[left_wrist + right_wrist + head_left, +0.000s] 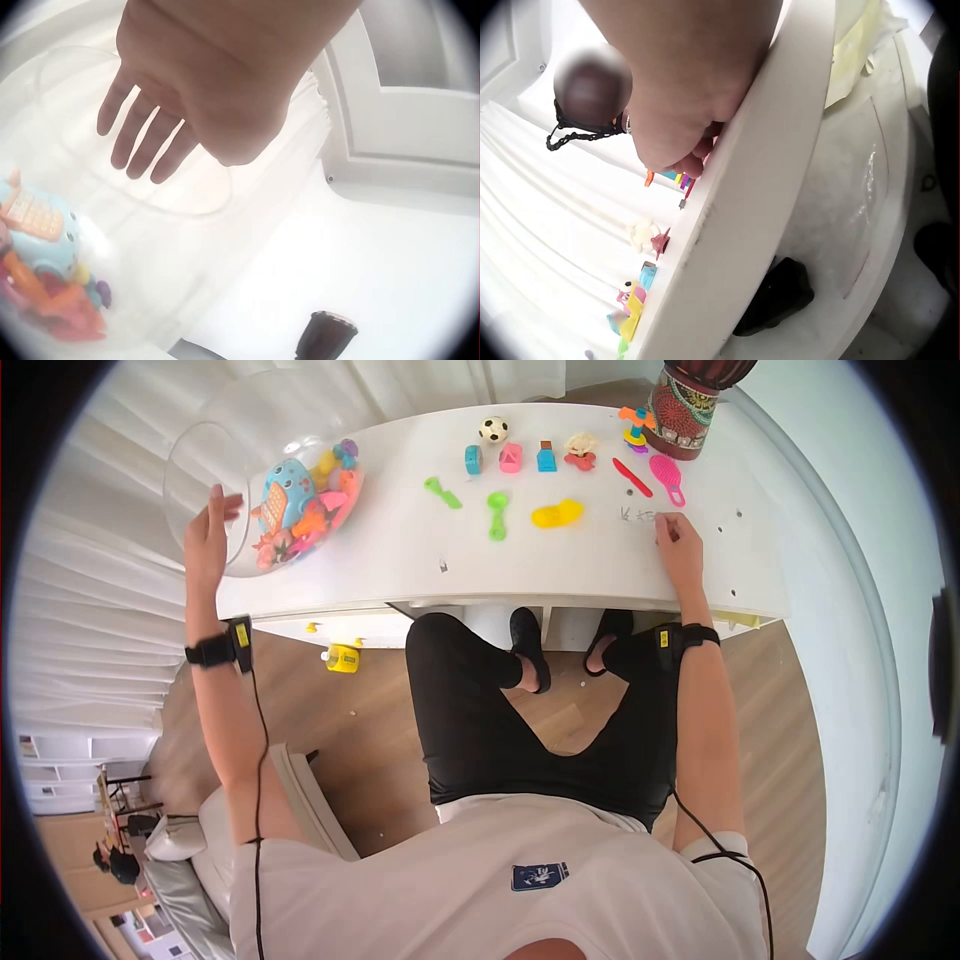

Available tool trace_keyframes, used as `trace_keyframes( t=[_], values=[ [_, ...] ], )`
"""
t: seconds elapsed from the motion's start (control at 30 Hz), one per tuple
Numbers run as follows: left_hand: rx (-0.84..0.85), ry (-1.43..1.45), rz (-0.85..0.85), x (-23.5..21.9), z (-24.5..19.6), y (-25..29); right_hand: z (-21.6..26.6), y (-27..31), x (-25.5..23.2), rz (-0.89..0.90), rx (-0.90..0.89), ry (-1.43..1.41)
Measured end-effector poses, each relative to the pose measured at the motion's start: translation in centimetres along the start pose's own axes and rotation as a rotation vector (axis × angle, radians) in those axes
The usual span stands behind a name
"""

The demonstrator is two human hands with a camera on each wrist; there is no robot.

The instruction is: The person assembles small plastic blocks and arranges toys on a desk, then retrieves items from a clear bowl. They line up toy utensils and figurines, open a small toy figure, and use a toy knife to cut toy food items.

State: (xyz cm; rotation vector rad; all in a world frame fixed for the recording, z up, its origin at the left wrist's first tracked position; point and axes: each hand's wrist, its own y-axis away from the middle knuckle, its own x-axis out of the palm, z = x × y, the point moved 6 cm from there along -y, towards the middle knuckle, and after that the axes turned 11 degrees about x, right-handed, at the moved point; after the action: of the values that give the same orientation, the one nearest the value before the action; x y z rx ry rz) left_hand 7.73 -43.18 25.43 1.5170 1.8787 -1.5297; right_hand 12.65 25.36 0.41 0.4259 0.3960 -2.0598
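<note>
My left hand (208,545) is at the round opening of a large clear container (240,430), fingers extended and holding nothing; whether it touches the rim is unclear. In the left wrist view the hand (187,97) has its fingers spread a little. Inside the container lie a light blue toy with an orange keypad (287,495) and several colourful pieces. My right hand (682,550) is over the table's right part, fingers loosely curled with nothing visible in them, just below the pink brush (667,475) and red knife (632,477). The right wrist view partly hides its fingers (692,159).
On the white table (380,560) are green spoons (497,515), a yellow piece (557,513), a small football (493,429), and blue and pink toys (511,457). A patterned pot (683,415) stands at the back right. A yellow-lidded jar (342,658) is below the front edge.
</note>
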Motion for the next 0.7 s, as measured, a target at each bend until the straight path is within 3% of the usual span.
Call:
trace_keyframes(
  t=[0.07,0.13,0.2,0.33,0.4,0.5,0.63,0.7],
  values=[
    [-0.096,0.05,0.088,1.3,-1.2,2.0,0.2,0.2,0.0,-0.009,-0.021,0.001],
    [-0.021,0.09,0.115,3.1,-3.2,3.9,0.2,0.3,-0.2,-0.022,-0.024,0.029],
    [0.146,-0.043,0.004,4.4,-5.6,5.2,-0.2,0.0,-0.2,-0.054,-0.057,0.071],
    [0.166,0.072,-0.034,7.9,-5.6,7.0,-0.5,0.0,-0.4,-0.082,-0.097,0.148],
    [0.409,0.003,-0.104,9.3,-7.7,7.7,-0.7,0.0,-0.3,-0.08,-0.13,0.121],
    [0.424,0.01,-0.233,10.6,-11.0,8.7,-1.1,-0.2,0.1,-0.034,-0.081,0.114],
    [0.345,-0.085,-0.214,13.3,-12.6,10.5,-1.1,-0.7,0.4,0.064,-0.058,0.123],
    [0.385,-0.13,-0.246,14.1,-13.6,11.2,1.0,-0.4,1.1,0.051,-0.105,0.105]
  ],
)
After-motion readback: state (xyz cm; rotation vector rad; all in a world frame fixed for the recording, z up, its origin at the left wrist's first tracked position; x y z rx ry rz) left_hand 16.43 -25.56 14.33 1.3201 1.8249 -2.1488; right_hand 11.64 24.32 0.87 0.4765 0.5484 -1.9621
